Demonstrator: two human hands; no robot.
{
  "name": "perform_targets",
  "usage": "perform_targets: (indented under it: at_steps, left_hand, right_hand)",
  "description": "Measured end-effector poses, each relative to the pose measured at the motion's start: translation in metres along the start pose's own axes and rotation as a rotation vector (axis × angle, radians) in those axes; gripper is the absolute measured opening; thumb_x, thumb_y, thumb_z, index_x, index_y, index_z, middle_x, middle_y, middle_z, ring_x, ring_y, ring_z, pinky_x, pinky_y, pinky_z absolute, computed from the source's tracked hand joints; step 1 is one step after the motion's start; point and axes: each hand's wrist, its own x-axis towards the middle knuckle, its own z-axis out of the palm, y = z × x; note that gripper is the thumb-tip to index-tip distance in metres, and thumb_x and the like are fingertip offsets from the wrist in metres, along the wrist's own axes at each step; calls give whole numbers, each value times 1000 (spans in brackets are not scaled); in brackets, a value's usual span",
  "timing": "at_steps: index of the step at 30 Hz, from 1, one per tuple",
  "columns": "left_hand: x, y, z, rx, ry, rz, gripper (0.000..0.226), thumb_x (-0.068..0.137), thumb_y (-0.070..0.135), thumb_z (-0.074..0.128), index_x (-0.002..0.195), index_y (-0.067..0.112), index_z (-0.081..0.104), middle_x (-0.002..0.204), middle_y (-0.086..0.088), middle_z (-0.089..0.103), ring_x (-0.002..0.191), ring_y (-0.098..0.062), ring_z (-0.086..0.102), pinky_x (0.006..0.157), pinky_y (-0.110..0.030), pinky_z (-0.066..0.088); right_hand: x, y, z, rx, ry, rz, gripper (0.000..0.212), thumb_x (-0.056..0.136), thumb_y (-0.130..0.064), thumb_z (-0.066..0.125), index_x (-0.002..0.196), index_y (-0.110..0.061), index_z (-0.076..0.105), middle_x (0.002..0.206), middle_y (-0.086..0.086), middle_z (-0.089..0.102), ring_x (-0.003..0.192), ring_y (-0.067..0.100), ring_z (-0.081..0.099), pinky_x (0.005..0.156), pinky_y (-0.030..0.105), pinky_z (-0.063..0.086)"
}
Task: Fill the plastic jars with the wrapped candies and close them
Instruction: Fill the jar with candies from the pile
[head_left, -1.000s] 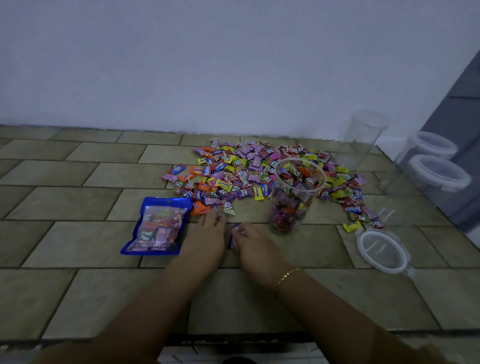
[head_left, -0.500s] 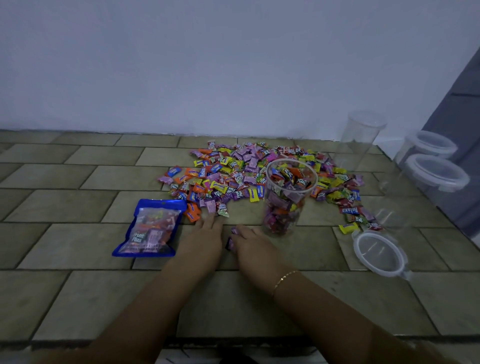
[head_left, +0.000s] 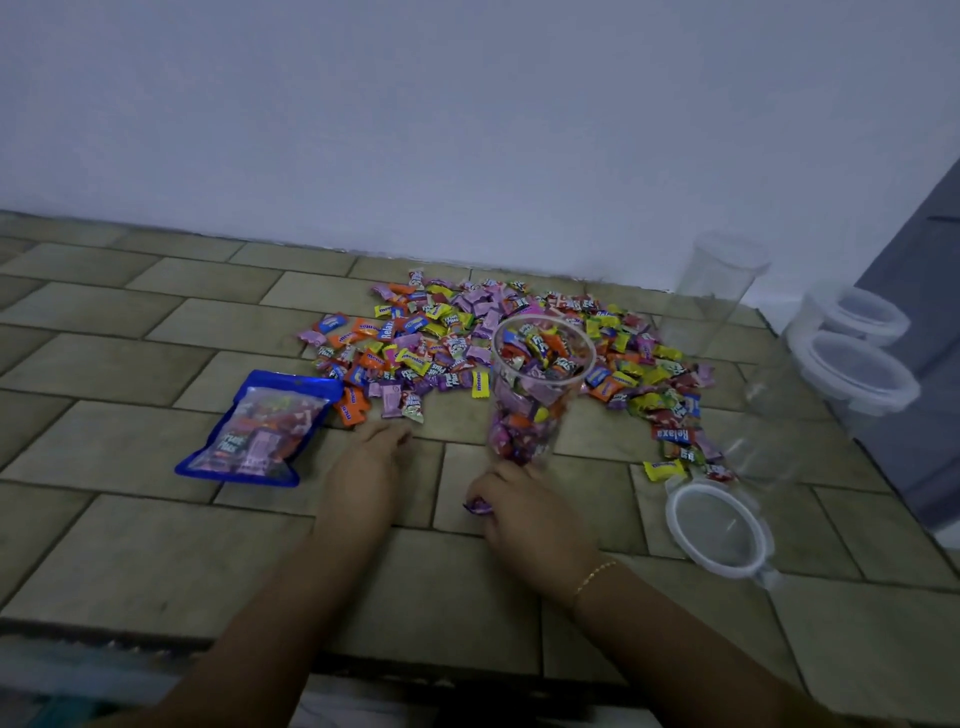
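The tall clear plastic jar stands up straight on the tan tiled floor, open at the top and partly full of wrapped candies, with the big bright pile of wrapped candies spread behind it and to both sides. The right hand is just in front of the jar's bottom, much nearer to it than the left hand, so its candy has to go up and over the rim; its fingers are curled tight around a small purple wrapped candy. The left hand rests on the floor beside the blue plastic candy bag, near the front edge of the pile, fingers bent and close together, and I cannot tell if it holds anything.
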Motion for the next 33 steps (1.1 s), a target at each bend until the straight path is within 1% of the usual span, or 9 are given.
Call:
perform_targets:
  at_steps: [5,8,10,15,18,22,26,28,33]
  left_hand:
    - [-5,22,-5,-373,93,-152,33,97,15,49,129,22,58,135,-3,54,116,-12,50,90,-18,35]
    - [-4,43,-17,-661,113,-235,30,96,22,54,124,27,60,111,12,62,90,12,54,75,-9,39]
    - [-1,59,-29,-797,150,-202,29,94,20,56,122,27,60,97,22,58,76,23,53,63,3,37]
    - [14,100,-54,-1060,126,-41,24,93,19,58,112,32,63,105,17,68,99,5,61,85,-10,46]
    - [27,123,-57,-1083,89,73,26,93,17,57,101,41,63,102,15,70,101,0,63,92,-22,47]
    - [40,139,-50,-1039,-19,142,29,93,17,56,104,43,62,115,-2,65,110,-14,59,102,-40,44]
    - [42,143,-48,-1109,-92,125,36,98,11,49,132,21,50,104,7,63,98,-3,58,99,-26,44]
    - [40,143,-50,-1143,-103,119,35,99,17,45,134,18,48,108,9,66,100,-1,59,96,-20,44]
    - [41,140,-49,-1108,-92,87,34,102,40,32,129,29,49,114,10,68,118,-5,55,108,-31,34]
  right_hand:
    - [-12,15,-3,53,69,-60,30,87,-6,51,113,-19,60,121,-2,49,115,15,39,90,20,33]
    - [-21,25,-12,166,148,-93,31,79,-4,52,104,-19,63,113,-1,54,106,15,48,85,6,29]
    - [-26,28,-23,231,316,-125,31,73,-9,49,98,-25,60,106,0,58,98,17,53,85,6,31]
    - [-30,21,-71,300,734,-213,25,74,-11,55,97,-16,64,106,1,57,102,11,51,90,12,39]
    - [-18,14,-103,376,873,-185,21,78,-5,59,95,-13,66,102,-2,57,99,5,52,88,8,37]
    - [9,13,-121,514,868,-95,30,82,-7,60,96,-33,55,96,-12,53,91,-11,49,80,3,36]
    - [26,23,-117,560,796,-4,28,83,-7,64,107,-22,62,108,1,55,101,5,52,88,11,40]
    - [28,26,-114,625,735,18,33,86,-5,63,113,-23,59,118,2,52,109,12,54,92,15,43]
    - [27,22,-112,785,613,15,32,94,-9,53,119,-30,52,131,6,51,116,4,54,93,15,46]
